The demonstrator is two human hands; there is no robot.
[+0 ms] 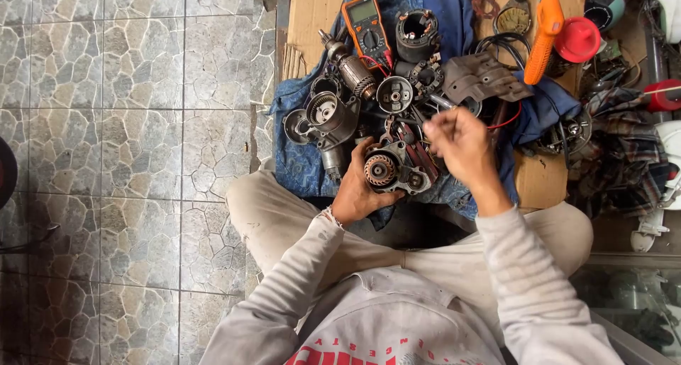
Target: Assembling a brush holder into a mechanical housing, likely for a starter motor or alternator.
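My left hand (357,186) grips a greasy motor assembly (392,169) with a copper-coloured commutator end facing up, held over a blue cloth (303,163). Just to its right, my right hand (460,144) is closed around a thin metal tool (440,102) whose shiny tip sticks out toward the parts pile. The tool's lower end is hidden in my fingers. Around both hands lie dismantled power-tool parts: an armature (352,70), a dark stator (416,33) and a round gear housing (326,113).
An orange multimeter (367,26) lies at the back on brown cardboard (540,184). At the right are an orange-handled tool (545,35), a red round cap (577,39), a grey plastic housing (484,78) and checked cloth (624,156). Stone-pattern floor tiles (128,124) fill the left.
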